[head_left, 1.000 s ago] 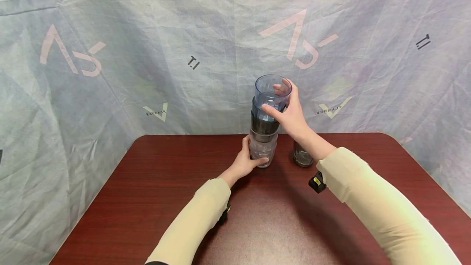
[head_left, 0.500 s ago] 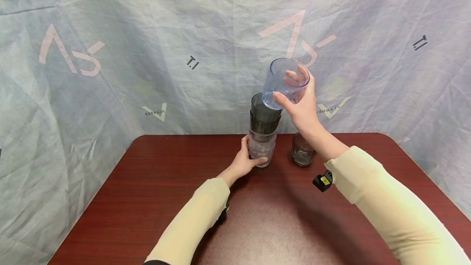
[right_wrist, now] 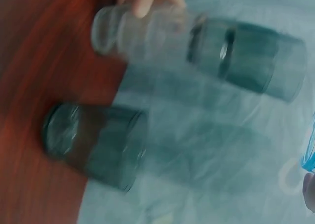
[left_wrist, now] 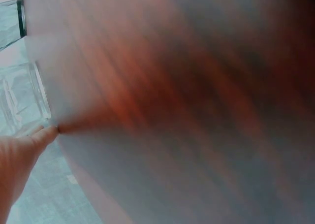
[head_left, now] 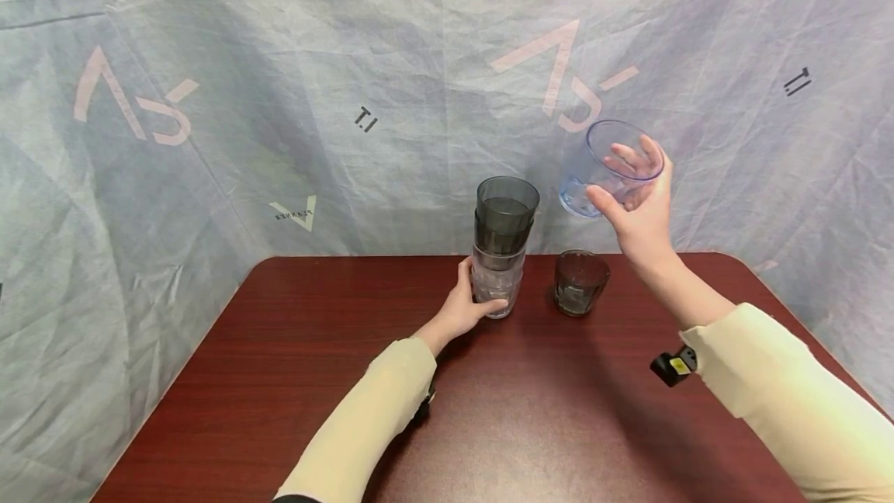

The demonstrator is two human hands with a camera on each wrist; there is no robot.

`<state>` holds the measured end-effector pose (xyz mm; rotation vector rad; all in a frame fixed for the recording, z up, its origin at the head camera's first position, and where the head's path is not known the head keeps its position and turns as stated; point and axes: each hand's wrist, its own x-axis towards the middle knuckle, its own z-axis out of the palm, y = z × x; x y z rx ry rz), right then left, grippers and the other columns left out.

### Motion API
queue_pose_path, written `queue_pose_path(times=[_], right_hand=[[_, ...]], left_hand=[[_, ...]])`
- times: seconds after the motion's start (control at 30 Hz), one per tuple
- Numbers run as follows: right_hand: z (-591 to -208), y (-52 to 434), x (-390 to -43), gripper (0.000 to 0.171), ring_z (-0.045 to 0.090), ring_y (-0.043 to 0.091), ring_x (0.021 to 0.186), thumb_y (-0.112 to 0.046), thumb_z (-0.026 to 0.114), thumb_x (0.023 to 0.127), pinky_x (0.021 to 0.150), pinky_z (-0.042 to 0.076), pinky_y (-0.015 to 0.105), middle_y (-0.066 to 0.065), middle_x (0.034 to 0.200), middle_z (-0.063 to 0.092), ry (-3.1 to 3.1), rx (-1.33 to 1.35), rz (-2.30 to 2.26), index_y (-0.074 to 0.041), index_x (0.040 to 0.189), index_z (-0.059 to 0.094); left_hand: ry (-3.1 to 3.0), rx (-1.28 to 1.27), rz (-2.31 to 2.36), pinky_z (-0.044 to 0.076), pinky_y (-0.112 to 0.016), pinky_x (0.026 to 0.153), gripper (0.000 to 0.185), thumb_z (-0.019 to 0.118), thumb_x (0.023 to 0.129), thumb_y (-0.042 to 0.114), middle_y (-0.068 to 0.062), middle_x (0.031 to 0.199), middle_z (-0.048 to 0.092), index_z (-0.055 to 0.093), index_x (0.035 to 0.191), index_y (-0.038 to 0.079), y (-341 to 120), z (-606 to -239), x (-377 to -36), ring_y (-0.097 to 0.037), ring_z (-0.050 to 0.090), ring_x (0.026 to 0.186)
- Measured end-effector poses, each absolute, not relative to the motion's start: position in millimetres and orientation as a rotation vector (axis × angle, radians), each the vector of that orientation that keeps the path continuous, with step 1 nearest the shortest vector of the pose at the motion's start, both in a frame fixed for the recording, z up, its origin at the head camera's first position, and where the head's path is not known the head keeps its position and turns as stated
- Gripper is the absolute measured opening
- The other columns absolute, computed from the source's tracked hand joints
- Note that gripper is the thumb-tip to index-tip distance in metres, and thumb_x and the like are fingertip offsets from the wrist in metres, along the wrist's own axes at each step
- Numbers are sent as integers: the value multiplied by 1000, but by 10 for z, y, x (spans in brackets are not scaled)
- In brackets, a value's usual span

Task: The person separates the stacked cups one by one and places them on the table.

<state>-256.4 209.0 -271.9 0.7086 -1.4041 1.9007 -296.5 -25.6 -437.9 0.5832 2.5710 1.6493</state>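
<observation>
A stack of nested cups (head_left: pixel 503 243) stands at the back of the dark red table (head_left: pixel 293 379): clear ones at the bottom, smoky grey ones on top. My left hand (head_left: pixel 469 303) grips the clear bottom cup (left_wrist: pixel 22 98). My right hand (head_left: pixel 637 212) holds a pale blue clear cup (head_left: pixel 609 168) in the air, tilted, to the right of the stack and above a single smoky cup (head_left: pixel 580 282) that stands on the table. The right wrist view is blurred and shows the stack (right_wrist: pixel 206 47) and the single smoky cup (right_wrist: pixel 96 143).
A wrinkled pale blue sheet (head_left: pixel 279 84) with printed marks hangs close behind the table. The table's rounded back right corner (head_left: pixel 733 258) lies near my right arm. A small black and yellow device (head_left: pixel 672 367) hangs at my right wrist.
My right hand has lifted the pale blue cup off the top of the stack and carried it up and to the right. The left hand has stayed on the bottom cup.
</observation>
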Motion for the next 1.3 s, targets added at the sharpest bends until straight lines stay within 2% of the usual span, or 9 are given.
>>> queue_pose_path(times=[0.17, 0.63, 0.87, 0.93, 1.07, 1.17, 1.3], right_hand=[[-2826, 2375, -2496, 74, 47, 25, 122, 12, 68, 80, 86, 44, 23, 12, 133, 48, -1502, 588, 1880, -5, 140, 28], [-3337, 2953, -2473, 84, 47, 17, 123, 11, 70, 78, 90, 39, 15, -3, 133, 48, -1868, 166, 1574, -10, 146, 24], [-3647, 3126, -2490, 85, 45, 15, 122, 3, 74, 81, 88, 37, 9, -10, 131, 44, -2037, 9, 1468, -11, 146, 21], [-3733, 3163, -2503, 86, 45, 15, 122, 1, 75, 81, 89, 36, 9, -7, 132, 43, -2083, -21, 1436, -10, 145, 20], [-3887, 3206, -2530, 88, 46, 17, 119, -1, 76, 81, 89, 35, 8, 7, 136, 43, -2166, -52, 1388, -6, 145, 17], [-3998, 3235, -2547, 88, 47, 27, 121, -5, 77, 82, 89, 34, 9, 18, 138, 41, -2246, -58, 1340, -1, 144, 14], [-4145, 3283, -2555, 88, 44, 40, 122, -13, 76, 86, 92, 32, 14, 27, 139, 40, -2344, -53, 1289, 4, 143, 12]], left_hand=[[2570, 575, 1653, 32, -42, 108, 91, 79, 84, 22, -17, 146, 39, 13, 148, 17, -252, -4383, -2962, -27, 39, 134], [2585, 555, 1638, 33, -42, 107, 92, 78, 85, 23, -16, 147, 38, 12, 148, 18, -252, -4400, -2979, -27, 39, 134], [2573, 555, 1640, 33, -43, 107, 92, 78, 85, 24, -15, 148, 35, 12, 149, 18, -247, -4408, -2976, -27, 38, 135], [2569, 560, 1645, 32, -43, 107, 92, 78, 85, 23, -15, 148, 35, 12, 148, 17, -248, -4408, -2975, -27, 38, 135], [2572, 572, 1646, 32, -43, 108, 91, 78, 85, 23, -15, 148, 35, 12, 148, 17, -252, -4408, -2977, -27, 37, 135], [2573, 571, 1646, 32, -43, 108, 91, 78, 86, 23, -15, 148, 35, 12, 148, 17, -254, -4407, -2980, -27, 37, 135], [2574, 564, 1638, 32, -43, 108, 92, 77, 86, 24, -15, 149, 35, 11, 149, 17, -248, -4409, -2982, -27, 37, 135]])
